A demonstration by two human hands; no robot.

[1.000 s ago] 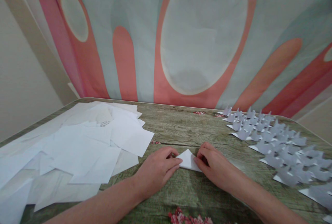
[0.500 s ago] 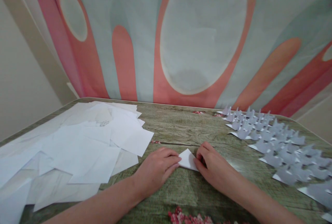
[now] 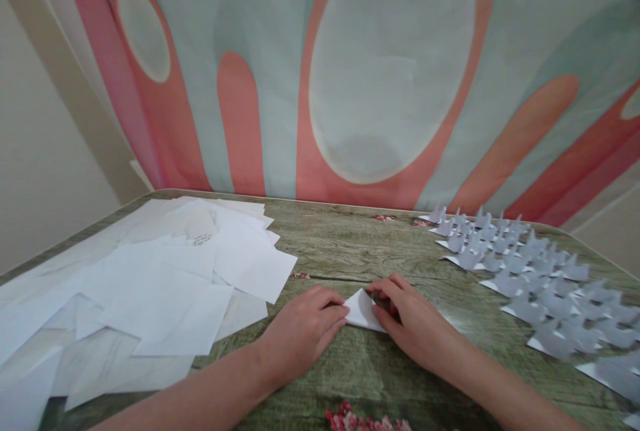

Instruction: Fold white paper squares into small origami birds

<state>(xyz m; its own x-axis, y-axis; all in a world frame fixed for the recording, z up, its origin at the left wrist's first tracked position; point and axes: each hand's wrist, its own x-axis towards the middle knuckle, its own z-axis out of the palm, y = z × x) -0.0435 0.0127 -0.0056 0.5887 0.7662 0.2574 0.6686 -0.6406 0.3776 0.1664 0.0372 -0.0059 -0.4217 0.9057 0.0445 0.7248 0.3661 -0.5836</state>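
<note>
A small white folded paper (image 3: pixel 362 311), roughly triangular with its peak pointing away from me, lies on the wood-grain table between my hands. My left hand (image 3: pixel 314 316) closes on its left corner, the fingertips pressed together there. At the right corner, my right hand (image 3: pixel 407 311) has its thumb against the paper and its index finger curved above, near the peak. The right hand's other fingers are curled, and partly hide that side of the paper.
Loose white paper sheets (image 3: pixel 165 284) overlap in a wide spread on the left of the table (image 3: pixel 325 238). Several rows of folded paper birds (image 3: pixel 545 278) stand on the right. A wall covering (image 3: pixel 280 118) with coral shapes rises behind the table's far edge.
My right index finger has moved left and up, from curled beside the paper to reaching over near its peak. The left hand and the folded paper stay nearly in place.
</note>
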